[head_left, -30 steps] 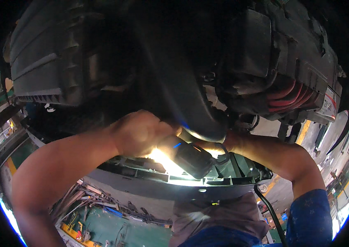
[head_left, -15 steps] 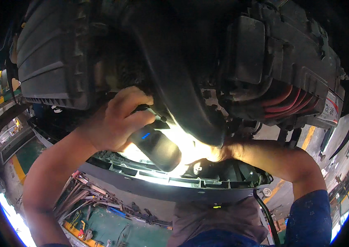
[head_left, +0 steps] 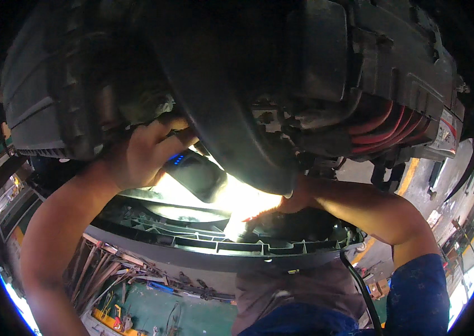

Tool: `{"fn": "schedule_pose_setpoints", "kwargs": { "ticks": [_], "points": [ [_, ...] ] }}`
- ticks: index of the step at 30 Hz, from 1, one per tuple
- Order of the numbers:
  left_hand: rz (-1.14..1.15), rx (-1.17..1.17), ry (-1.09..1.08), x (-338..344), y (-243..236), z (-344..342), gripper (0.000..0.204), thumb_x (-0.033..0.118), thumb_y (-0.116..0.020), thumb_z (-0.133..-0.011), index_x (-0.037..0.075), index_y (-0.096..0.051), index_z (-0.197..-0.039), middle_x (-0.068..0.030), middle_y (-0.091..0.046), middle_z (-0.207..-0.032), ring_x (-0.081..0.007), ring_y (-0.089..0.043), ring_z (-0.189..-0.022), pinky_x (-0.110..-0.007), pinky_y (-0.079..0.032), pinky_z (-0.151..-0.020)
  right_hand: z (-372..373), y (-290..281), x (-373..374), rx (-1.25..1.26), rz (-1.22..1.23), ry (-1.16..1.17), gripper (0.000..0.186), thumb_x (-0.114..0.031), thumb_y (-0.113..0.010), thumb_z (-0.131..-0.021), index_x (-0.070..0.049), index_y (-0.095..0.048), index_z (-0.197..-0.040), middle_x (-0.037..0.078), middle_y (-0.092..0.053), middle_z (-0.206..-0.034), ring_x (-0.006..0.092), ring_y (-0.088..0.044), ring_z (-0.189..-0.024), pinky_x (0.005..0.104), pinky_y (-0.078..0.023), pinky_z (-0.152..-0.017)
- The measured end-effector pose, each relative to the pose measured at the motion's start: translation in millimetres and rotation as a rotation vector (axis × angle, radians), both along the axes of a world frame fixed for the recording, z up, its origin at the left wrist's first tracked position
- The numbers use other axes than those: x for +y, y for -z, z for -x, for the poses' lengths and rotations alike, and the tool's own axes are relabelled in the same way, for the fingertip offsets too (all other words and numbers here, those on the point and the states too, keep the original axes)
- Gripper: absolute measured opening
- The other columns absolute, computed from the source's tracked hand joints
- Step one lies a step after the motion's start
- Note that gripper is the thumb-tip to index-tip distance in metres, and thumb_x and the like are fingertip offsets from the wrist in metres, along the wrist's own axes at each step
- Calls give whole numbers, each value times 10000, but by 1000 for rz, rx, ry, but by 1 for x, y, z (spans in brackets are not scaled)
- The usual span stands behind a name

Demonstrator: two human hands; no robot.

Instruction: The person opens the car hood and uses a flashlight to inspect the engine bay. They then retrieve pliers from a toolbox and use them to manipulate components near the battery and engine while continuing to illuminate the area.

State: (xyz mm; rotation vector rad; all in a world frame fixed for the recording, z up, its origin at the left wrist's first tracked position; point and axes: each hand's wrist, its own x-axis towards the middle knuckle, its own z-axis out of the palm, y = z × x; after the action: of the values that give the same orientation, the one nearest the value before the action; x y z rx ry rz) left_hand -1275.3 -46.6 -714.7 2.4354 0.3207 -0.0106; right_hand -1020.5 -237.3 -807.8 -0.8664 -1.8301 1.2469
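Note:
I look up at the dark underside of a car. My left hand [head_left: 142, 151] grips a black hand torch [head_left: 195, 175] with small blue lights on its body; its beam shines bright toward the middle. My right hand [head_left: 290, 201] reaches up behind a large black curved hose [head_left: 231, 112], and its fingers are mostly hidden by the hose and the glare, so what it touches cannot be seen. A black ribbed engine cover [head_left: 41, 95] is at the left. Red cables [head_left: 377, 126] run along a black housing at the right.
A black plastic bumper frame [head_left: 220, 243] spans below my hands. A thin black cable [head_left: 360, 285] hangs by my blue sleeve [head_left: 421, 297]. Metal rods and tools [head_left: 108, 269] lie on the green floor at the lower left.
My left hand has lifted the torch up and to the left, closer to the engine cover. The right hand has gone deeper behind the hose.

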Motion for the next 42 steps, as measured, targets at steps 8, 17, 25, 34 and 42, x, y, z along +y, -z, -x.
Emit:
{"fn": "schedule_pose_setpoints", "kwargs": {
  "ticks": [8, 17, 25, 34, 42],
  "points": [
    [47, -6, 29, -4, 12, 0, 705, -69, -708, -760, 17, -574, -1446, -261, -567, -1430, -429, -671, -1170, -414, -586, -946, -32, -13, 3, 173, 534, -161, 682, -359, -896, -818, -21, -614, -1340, 170, -650, -1338, 327, -620, -1203, 442, -502, -1032],
    [-82, 344, 148, 4, -13, 4, 576, 75, -849, -751, 80, -652, -1292, -200, -640, -1313, -424, -662, -1182, -443, -554, -983, -63, -27, 13, 54, 459, -288, 515, -272, -864, -820, -4, -687, -1222, 159, -698, -1238, 326, -639, -1161, 444, -488, -1020],
    [54, 533, -453, -48, -106, 58, 551, 119, -800, -833, 46, -613, -1346, -189, -673, -1252, -337, -690, -1080, -401, -536, -945, -69, -32, 17, 211, 830, -324, 442, -280, -807, -898, -21, -684, -1234, 148, -693, -1264, 308, -606, -1233, 446, -464, -1049],
    [-127, 294, -440, -61, -91, 94, 478, 218, -689, -882, -7, -652, -1302, -155, -712, -1264, -327, -693, -1087, -397, -505, -975, -36, -60, 8, 112, 1030, -68, 200, -210, -761, -958, -20, -718, -1004, 55, -717, -910, 184, -661, -862, 350, -520, -781],
    [69, 202, -622, -69, -87, 99, 420, 27, -748, -862, 3, -656, -1271, -134, -721, -1218, -228, -711, -1030, -345, -550, -904, -55, -59, 20, -20, 750, -199, 181, -181, -738, -914, -11, -689, -882, 95, -678, -819, 228, -650, -782, 374, -508, -740]
  ]
}}
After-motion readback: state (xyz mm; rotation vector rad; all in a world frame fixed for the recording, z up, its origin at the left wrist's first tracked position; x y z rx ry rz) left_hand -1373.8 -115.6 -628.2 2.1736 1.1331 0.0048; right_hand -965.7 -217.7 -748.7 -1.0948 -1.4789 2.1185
